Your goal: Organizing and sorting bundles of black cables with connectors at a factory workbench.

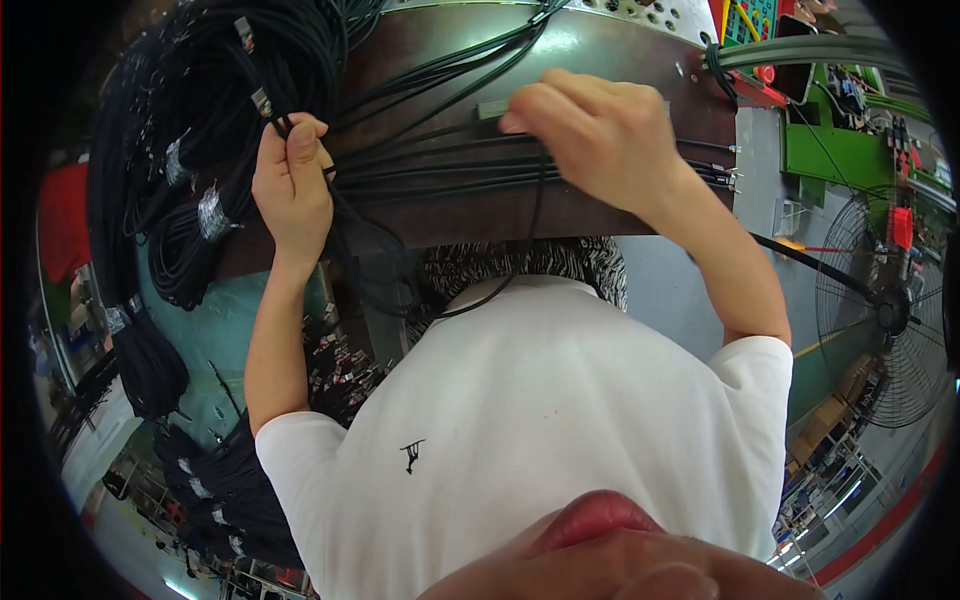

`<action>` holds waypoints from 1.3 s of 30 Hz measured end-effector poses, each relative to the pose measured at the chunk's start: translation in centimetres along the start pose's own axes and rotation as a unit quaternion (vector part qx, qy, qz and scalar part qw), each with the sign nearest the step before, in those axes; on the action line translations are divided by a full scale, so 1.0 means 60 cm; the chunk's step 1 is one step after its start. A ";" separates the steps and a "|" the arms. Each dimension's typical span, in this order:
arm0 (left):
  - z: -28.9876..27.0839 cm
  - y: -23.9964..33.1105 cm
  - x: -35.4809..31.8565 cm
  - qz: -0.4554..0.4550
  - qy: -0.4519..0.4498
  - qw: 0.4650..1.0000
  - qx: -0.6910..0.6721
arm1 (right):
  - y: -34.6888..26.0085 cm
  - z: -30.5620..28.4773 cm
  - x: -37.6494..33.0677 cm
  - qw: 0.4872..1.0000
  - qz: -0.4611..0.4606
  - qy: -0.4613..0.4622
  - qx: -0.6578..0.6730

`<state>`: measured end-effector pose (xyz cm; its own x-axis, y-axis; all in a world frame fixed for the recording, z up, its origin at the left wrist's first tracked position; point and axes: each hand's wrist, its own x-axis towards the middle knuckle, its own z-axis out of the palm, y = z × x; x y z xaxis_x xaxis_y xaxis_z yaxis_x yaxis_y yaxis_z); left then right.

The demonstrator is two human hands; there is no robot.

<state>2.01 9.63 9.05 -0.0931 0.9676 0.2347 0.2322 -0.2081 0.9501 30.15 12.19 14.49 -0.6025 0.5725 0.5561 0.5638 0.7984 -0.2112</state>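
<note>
Right up close, the white shirt (pixel 560 390) fills the lower view, with a small black figure-like motif (pixel 412 455) on the chest, and beyond it sits a patterned garment (pixel 520 262) in black and white. Now the black cable (pixel 538 205), thin, smooth and matt: it dips in a slack loop past the near edge of the tabletop (pixel 480 214), then climbs nearly straight up to the right hand (pixel 610 135). That hand is above the surface, fingers curled in, thumb and forefinger close together; whether the cable is pinched there or just passes behind, I can't tell.

Over to the left hand (pixel 292 195), closed firmly, thumb pressed over black cable, and out of the top comes a silvery plug (pixel 262 102), tip aimed away from the body and slightly left, its long axis along the cable. Another plug (pixel 245 35) sits farther out, angled much the same way. Any lettering on them is too small to make out.

Across the dark brown tabletop, a row of cables (pixel 450 181) lies left to right, with metal ends (pixel 722 180) at the right edge. Just beside the right hand's fingertips rests a grey-green block (pixel 490 109). Heaped to the left are big coils (pixel 240 75), one bound with shiny wrap (pixel 213 213). Farther back, there's a perforated metal plate (pixel 655 14), and well off to the right, a wire-caged fan (pixel 888 310) and green equipment (pixel 825 150).
</note>
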 end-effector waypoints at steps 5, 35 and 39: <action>-0.002 -0.006 -0.003 0.013 0.009 0.999 0.032 | 0.054 -0.070 -0.054 0.996 0.010 0.000 -0.094; 0.208 0.184 -0.044 -0.159 -0.454 0.860 -0.170 | 0.073 -0.087 -0.107 0.997 -0.046 0.010 0.066; 0.211 0.146 -0.067 -0.246 -0.281 0.837 -0.400 | 0.119 -0.067 -0.117 0.980 0.139 0.134 0.058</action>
<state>16.66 5.72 13.81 0.5347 0.8323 -0.1463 -0.4438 0.4239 0.7895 40.68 13.15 12.33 -0.2568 0.7140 0.6514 0.6079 0.6433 -0.4655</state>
